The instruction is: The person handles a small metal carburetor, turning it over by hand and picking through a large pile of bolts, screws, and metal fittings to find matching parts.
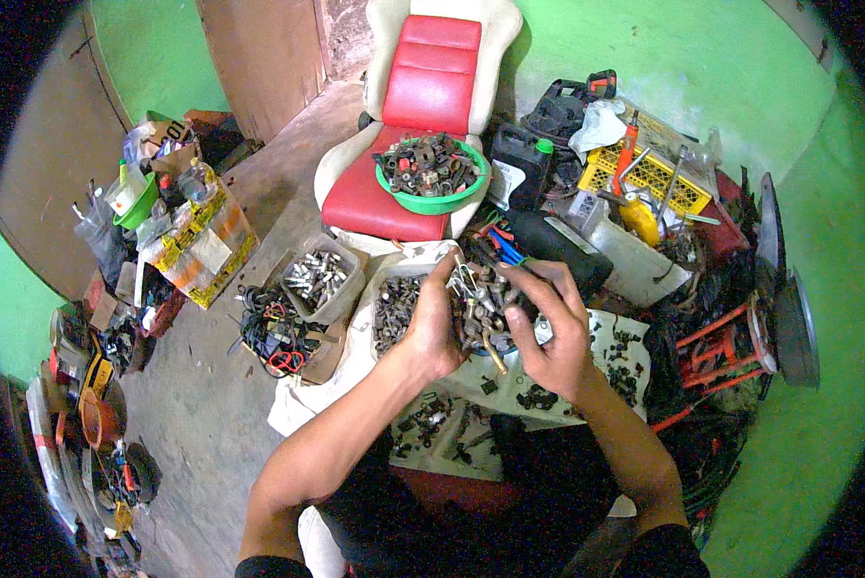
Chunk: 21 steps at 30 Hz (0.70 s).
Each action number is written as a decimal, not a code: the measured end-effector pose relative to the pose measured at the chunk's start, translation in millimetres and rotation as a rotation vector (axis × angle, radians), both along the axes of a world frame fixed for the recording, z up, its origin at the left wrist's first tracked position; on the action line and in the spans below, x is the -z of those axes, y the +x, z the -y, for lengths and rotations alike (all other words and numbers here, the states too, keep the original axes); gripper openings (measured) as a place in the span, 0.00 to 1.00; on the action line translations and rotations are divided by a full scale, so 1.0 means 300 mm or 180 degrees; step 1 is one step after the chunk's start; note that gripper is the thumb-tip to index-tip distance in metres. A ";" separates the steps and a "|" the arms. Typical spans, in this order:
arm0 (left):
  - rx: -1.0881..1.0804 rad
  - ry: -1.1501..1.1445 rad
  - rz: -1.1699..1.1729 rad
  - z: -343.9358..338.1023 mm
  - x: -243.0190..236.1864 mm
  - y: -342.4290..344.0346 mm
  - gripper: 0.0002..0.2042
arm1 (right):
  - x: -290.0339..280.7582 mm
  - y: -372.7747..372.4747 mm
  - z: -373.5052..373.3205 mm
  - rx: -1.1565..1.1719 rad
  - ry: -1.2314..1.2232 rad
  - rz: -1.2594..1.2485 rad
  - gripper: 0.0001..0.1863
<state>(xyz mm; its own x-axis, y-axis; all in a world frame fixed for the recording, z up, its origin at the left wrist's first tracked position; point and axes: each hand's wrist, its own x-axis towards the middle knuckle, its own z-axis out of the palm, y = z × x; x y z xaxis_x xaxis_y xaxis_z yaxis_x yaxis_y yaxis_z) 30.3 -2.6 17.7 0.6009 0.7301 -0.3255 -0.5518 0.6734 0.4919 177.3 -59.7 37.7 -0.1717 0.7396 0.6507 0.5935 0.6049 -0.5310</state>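
A heap of small metal parts (481, 306), mixed bolts, clips and dark fittings, lies in my left hand (434, 328), which is cupped under and around it. One brass-coloured rod (495, 354) sticks out below the heap. My right hand (558, 337) is at the heap's right side, its thumb and forefinger spread apart at the edge of the parts. I see nothing clearly gripped in it. Beneath my hands sits a clear plastic tub (373, 332) of dark bolts (397, 310), partly hidden by the left hand.
Small dark parts (617, 361) lie in groups on a white cloth (471, 385). Left of it stands a tub (341, 306) of shiny sockets. Ahead, a green basin (439, 204) of metal parts rests on a red-and-white seat (370, 197). A yellow crate (646, 176) and jerrycan (519, 166) are at right.
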 end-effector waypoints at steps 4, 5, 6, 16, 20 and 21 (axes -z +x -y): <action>0.0068 -0.0144 0.0128 -0.007 -0.001 -0.005 0.24 | 0.007 -0.007 -0.014 0.0009 0.0053 0.0096 0.20; 0.0057 -0.0150 0.0107 -0.013 0.000 -0.002 0.24 | 0.008 -0.008 -0.015 0.0047 0.0043 0.0126 0.20; 0.0048 -0.0166 0.0082 -0.020 0.004 0.003 0.24 | 0.014 -0.008 -0.015 0.0086 0.0021 0.0152 0.20; -0.0034 -0.0181 0.0008 -0.007 -0.004 -0.003 0.24 | 0.053 -0.016 -0.018 0.0217 -0.0140 -0.0332 0.12; -0.0086 -0.0249 -0.0081 -0.005 -0.019 -0.006 0.25 | 0.079 -0.020 -0.032 0.0118 -0.0330 -0.0752 0.11; -0.0069 -0.0243 -0.0105 -0.010 -0.008 -0.010 0.26 | 0.098 -0.019 -0.045 0.0078 -0.0309 -0.0854 0.12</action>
